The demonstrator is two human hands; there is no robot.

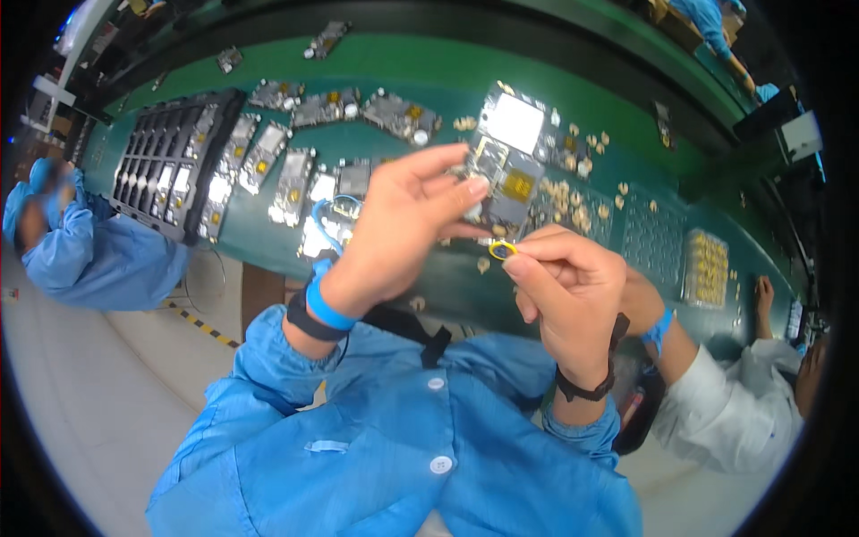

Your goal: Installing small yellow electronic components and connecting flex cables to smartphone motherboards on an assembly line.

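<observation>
My left hand [403, 224] holds a grey circuit board [506, 161] up above the green bench, gripping its lower left edge with thumb and fingers. The board carries a pale square patch near its top and a gold square in the middle. My right hand [568, 291] pinches a small yellow ring [502, 250] between thumb and forefinger, just below the board's bottom edge. A blue wrist strap with a coiled cord sits on my left wrist, and a black band on each wrist.
Rows of similar boards [295, 170] lie on the green bench [429, 63], beside a black slotted tray [170, 161] at left. Several small beige parts [573, 206] and a tray of gold pieces [707, 264] lie at right. People in blue and white coats stand on both sides.
</observation>
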